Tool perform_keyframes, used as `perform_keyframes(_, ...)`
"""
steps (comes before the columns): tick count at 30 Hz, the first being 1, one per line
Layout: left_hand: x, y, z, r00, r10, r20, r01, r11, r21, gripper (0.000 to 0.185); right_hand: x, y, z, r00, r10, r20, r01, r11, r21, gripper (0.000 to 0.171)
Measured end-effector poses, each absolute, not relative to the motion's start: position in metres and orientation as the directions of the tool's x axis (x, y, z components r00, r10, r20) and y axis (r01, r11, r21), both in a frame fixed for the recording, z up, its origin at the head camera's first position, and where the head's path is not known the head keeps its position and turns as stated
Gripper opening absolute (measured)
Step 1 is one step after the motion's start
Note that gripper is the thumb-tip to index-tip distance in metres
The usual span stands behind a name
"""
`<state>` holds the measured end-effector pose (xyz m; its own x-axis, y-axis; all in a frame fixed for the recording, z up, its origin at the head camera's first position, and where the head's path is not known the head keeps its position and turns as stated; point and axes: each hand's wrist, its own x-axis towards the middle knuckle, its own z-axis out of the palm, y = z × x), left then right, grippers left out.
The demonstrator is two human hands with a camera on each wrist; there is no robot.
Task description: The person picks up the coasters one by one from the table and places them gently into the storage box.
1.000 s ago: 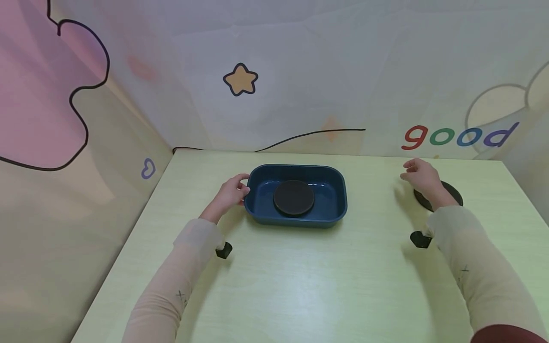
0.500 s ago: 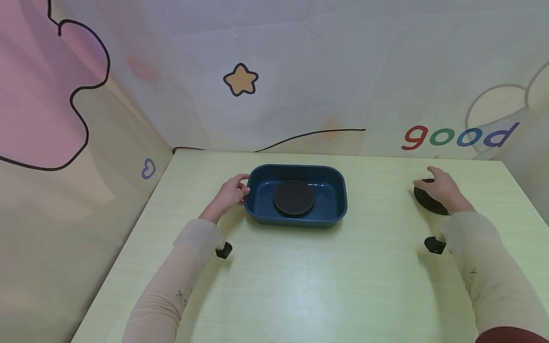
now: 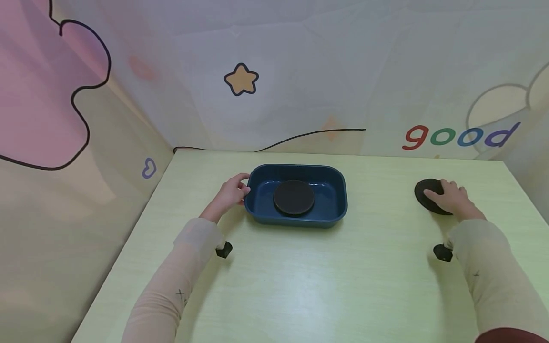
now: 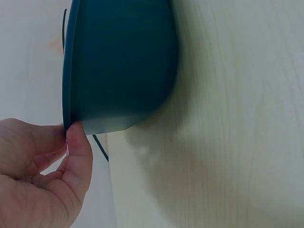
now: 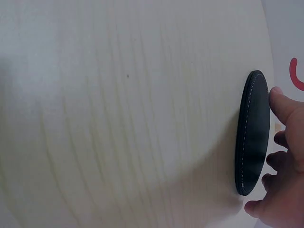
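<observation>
A dark blue baking dish (image 3: 334,221) stands on the table with a black round coaster (image 3: 294,197) lying inside it. My left hand (image 3: 233,191) pinches the dish's left rim between thumb and fingers; the left wrist view shows this hand (image 4: 47,166) at a corner of the dish (image 4: 118,61). To the right, my right hand (image 3: 454,197) is over a second black coaster (image 3: 422,193), covering its right part. In the right wrist view, the fingers and thumb are spread around this stitched-edge coaster (image 5: 256,133); whether they touch it is hard to tell.
The pale wooden table (image 3: 283,286) meets a printed backdrop (image 3: 300,71) at its back edge. A black wrist camera (image 3: 443,253) hangs below the right sleeve, and another camera (image 3: 224,250) below the left one.
My right hand has moved right and toward me, from beyond the right coaster to over its right part. The left hand and the dish have stayed put.
</observation>
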<state>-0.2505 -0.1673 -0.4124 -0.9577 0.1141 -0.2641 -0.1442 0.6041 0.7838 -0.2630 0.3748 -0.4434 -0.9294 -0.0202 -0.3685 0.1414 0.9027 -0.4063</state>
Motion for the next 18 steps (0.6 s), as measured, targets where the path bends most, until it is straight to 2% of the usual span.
perform_keyframes(4,-0.251,-0.167,-0.412,-0.957,0.112,-0.266,-0.147,0.603,0.784,0.043,-0.262,0.378,-0.446,-0.929,-0.017,-0.369,0.138,0.911,-0.389,0.093)
perform_keyframes(11,-0.251,-0.167,-0.411,-0.961,0.117,-0.251,-0.132,0.604,0.786,0.043,-0.260,0.379,-0.442,-0.945,0.026,-0.326,0.159,0.908,-0.388,0.078)
perform_keyframes(18,-0.251,-0.167,-0.413,-0.961,0.124,-0.248,-0.124,0.608,0.784,0.043,-0.255,0.380,-0.435,-0.923,0.057,-0.381,0.214,0.898,-0.384,0.080)
